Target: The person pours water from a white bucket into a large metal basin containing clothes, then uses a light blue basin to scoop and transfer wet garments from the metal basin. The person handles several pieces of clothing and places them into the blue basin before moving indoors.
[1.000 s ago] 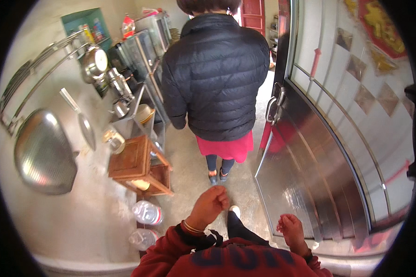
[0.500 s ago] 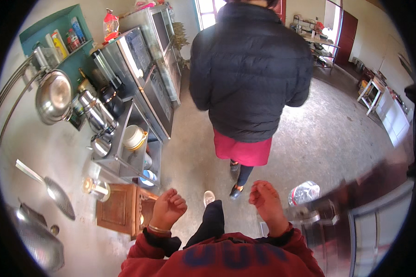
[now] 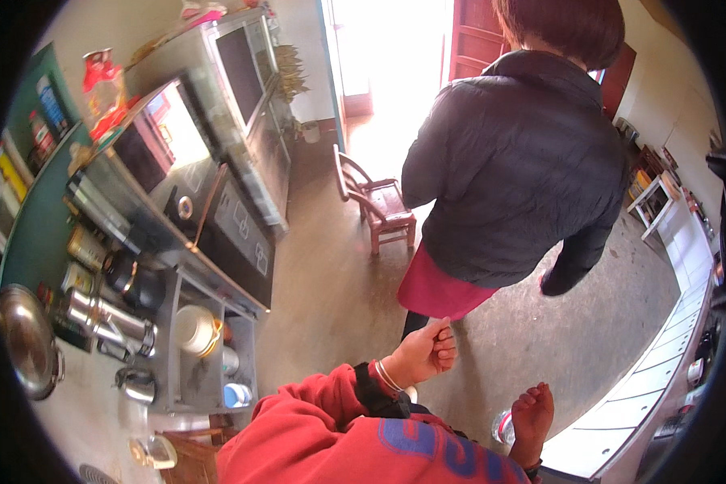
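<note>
My left hand (image 3: 427, 352) is raised in front of me in a loose fist, with bracelets at the wrist below a red sleeve. Nothing shows in it. Lower and to the right, my right hand (image 3: 531, 413) is curled with its fingers drawn in, and nothing shows in it either. Close beside that hand, a clear plastic container (image 3: 504, 427) is partly hidden behind it. Ahead of me a person in a black padded jacket (image 3: 516, 169) and a dark pink skirt stands with their back to me, just beyond my left hand.
On the left are a metal cabinet (image 3: 218, 218), a shelf rack (image 3: 187, 371) with bowls, thermos flasks (image 3: 109, 321) and a hanging pan (image 3: 28, 343). A small wooden chair (image 3: 387, 210) stands near the bright doorway (image 3: 403, 64). A white-tiled counter (image 3: 621, 395) curves along the right.
The view has swung and moved forward; the person now appears further right, and the chair and doorway have come into view. My left hand has moved right across my front. Both hands stay curled.
</note>
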The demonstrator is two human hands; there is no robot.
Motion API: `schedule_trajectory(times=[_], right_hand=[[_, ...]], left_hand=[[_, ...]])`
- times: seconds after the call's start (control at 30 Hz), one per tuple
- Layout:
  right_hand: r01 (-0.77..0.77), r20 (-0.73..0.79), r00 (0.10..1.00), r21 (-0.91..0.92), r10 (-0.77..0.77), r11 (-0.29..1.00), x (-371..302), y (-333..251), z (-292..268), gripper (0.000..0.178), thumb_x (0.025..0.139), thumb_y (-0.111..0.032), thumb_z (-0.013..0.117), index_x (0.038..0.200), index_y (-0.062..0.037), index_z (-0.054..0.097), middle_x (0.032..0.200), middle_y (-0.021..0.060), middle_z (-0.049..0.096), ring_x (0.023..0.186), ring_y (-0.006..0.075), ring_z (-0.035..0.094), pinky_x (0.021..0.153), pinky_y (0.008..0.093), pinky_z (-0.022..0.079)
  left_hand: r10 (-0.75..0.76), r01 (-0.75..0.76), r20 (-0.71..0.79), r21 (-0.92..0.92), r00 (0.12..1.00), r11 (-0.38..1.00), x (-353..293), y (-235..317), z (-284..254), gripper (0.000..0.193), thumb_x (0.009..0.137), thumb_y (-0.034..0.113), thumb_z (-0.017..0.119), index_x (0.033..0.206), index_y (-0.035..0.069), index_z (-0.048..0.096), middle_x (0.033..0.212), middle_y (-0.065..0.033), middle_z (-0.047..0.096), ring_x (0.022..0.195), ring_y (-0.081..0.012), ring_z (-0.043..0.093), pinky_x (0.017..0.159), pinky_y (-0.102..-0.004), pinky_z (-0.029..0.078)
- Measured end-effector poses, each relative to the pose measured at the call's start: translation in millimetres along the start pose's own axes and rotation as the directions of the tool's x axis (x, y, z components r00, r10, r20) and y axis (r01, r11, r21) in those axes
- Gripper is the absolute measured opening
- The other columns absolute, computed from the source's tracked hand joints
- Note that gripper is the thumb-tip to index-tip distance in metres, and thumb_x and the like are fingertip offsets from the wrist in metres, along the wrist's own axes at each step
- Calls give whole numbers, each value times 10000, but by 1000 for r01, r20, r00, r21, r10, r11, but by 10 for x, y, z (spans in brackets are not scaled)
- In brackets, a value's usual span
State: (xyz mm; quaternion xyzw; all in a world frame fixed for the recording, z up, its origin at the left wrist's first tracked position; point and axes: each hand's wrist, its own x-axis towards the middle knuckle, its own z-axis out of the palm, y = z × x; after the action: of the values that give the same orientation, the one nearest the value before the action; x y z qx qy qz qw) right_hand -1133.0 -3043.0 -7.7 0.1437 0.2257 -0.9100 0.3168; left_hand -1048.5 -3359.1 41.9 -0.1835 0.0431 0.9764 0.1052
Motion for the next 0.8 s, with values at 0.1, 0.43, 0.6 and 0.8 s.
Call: schedule_trajectory(times=[0.1,0.43,0.6,0.8], right_hand=[[-148,22,989,30,147,989,1001,20,341,156,973,-239,520,949,-113,611,745,1,602,601,128,506,536,275,422],[-455,81,864,-293,496,841,4428,704,2217,121,932,-208,584,907,-90,598,766,12,551,649,143,490,579,281,396],[-348,-33,934,-293,354,890,5784,508,2904,116,925,-206,600,924,-90,601,775,22,551,654,162,493,596,297,419],[-167,-90,985,-276,148,946,6710,-67,3564,144,945,-226,570,957,-86,602,787,44,591,667,173,518,586,299,436]], left_hand=[[4,-4,25,-9,1000,1000,588,567,-4,425,995,334,465,639,157,315,572,45,253,519,-114,289,492,-273,262],[471,-514,-234,-180,850,839,1240,3459,-293,442,998,342,412,608,140,359,532,29,243,455,-113,235,442,-264,218],[404,-457,-215,-482,889,748,2217,4815,-162,446,1007,352,374,612,147,356,507,24,225,427,-110,226,416,-265,213],[236,-208,112,-217,965,954,3586,5869,981,444,1014,363,403,633,138,370,544,34,272,470,-95,267,440,-248,227]])
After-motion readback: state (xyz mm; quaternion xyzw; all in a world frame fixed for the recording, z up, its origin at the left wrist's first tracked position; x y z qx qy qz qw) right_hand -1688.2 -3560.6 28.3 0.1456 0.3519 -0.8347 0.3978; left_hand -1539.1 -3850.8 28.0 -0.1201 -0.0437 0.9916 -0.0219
